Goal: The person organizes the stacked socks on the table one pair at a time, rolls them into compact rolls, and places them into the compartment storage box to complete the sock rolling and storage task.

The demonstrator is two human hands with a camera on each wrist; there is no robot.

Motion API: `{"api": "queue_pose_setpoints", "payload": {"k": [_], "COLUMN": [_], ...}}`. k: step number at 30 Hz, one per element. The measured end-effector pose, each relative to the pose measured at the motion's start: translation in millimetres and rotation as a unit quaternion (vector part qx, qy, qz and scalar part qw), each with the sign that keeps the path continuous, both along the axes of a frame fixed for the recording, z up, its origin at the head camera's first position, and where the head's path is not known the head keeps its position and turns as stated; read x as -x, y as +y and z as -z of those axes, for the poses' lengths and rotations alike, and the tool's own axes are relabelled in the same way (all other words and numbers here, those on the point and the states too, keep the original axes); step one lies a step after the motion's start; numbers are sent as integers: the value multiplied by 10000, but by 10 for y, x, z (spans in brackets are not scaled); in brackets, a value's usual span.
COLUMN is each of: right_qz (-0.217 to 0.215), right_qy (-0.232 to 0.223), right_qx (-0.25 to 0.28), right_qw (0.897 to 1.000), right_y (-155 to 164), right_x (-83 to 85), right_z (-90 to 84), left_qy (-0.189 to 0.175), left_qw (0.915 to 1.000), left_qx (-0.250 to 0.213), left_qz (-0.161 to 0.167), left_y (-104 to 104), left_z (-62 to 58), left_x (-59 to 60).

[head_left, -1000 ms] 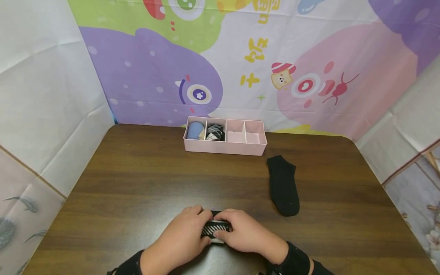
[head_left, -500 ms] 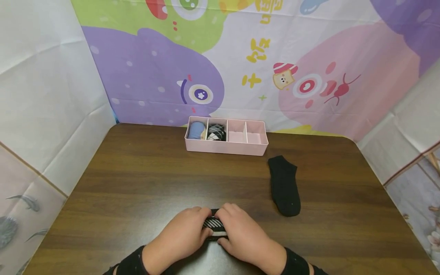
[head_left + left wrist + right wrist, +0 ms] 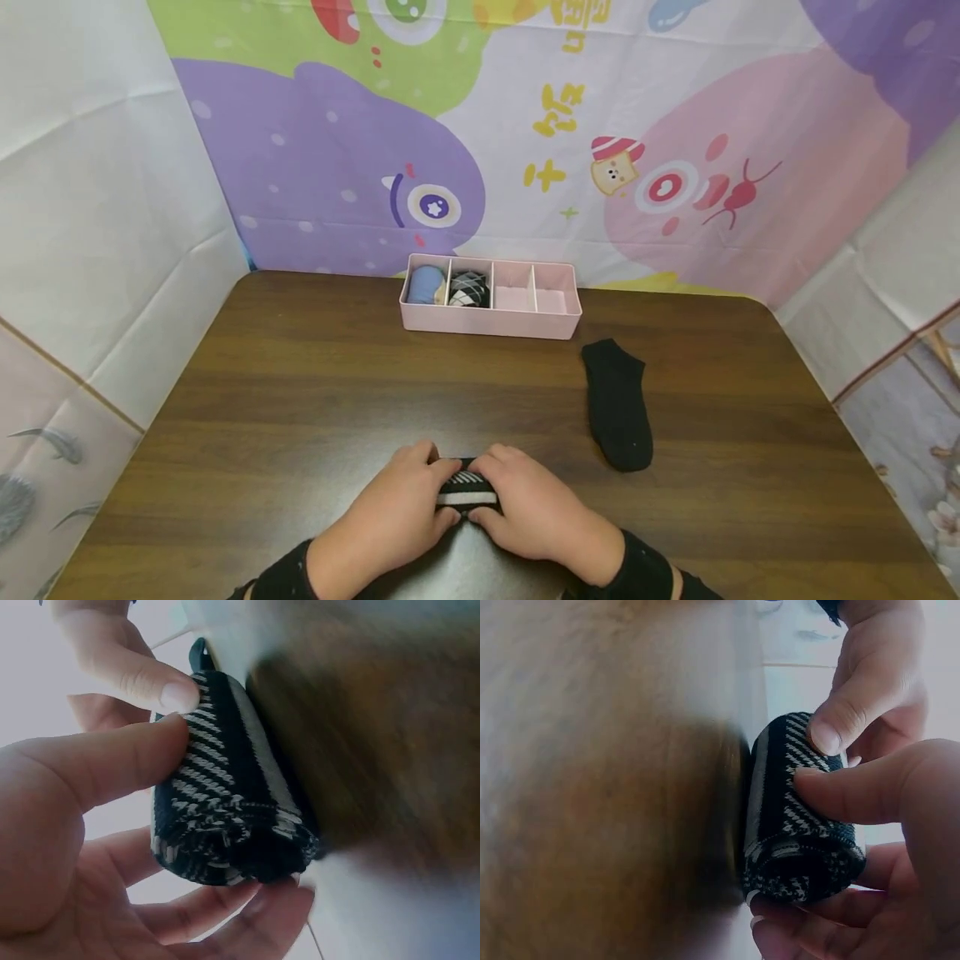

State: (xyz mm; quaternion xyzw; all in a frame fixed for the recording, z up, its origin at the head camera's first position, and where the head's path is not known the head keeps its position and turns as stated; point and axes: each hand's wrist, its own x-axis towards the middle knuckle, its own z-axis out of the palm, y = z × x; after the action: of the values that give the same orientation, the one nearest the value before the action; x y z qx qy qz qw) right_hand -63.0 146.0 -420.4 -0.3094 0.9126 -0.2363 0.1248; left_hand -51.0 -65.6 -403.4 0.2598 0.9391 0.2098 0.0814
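Observation:
A rolled sock [image 3: 467, 497], black with white slanted stripes and a pale band, lies on the table near its front. My left hand [image 3: 393, 504] grips its left end and my right hand [image 3: 528, 508] its right end. The left wrist view shows the spiral end of the rolled sock [image 3: 225, 772], with the thumb on the striped side and the fingers curled round the far side. In the right wrist view both thumbs press the rolled sock [image 3: 799, 787] close to each other. A flat black sock [image 3: 618, 406] lies to the right of my hands.
Against the back of the brown table [image 3: 315, 375] stands a pink divided box [image 3: 491, 321]. Its leftmost compartment holds a blue roll [image 3: 427, 285], the one beside it a black-and-white checked roll [image 3: 469, 289]. A cartoon-printed cloth [image 3: 525, 225] hangs behind.
The rolled sock has turned between my hands, so its pale band now faces up toward the head camera. My right thumb and fingers have shifted along it. The flat black sock has stayed put.

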Motion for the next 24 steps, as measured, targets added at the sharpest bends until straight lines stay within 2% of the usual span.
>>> {"api": "queue_pose_setpoints", "payload": {"k": [12, 20, 24], "right_qz": [136, -101, -300], "right_qy": [-37, 99, 459], "right_qx": [-116, -452, -481], "right_qw": [9998, 9989, 9973], "right_y": [6, -13, -25], "right_x": [7, -15, -44], "right_z": [-26, -7, 11], "left_qy": [-182, 88, 257], "left_qw": [9994, 9998, 9995], "left_qx": [-253, -177, -175], "left_qz": [122, 70, 28], "left_y": [-30, -26, -14], "left_z": [31, 23, 25], "left_x": [53, 52, 55]}}
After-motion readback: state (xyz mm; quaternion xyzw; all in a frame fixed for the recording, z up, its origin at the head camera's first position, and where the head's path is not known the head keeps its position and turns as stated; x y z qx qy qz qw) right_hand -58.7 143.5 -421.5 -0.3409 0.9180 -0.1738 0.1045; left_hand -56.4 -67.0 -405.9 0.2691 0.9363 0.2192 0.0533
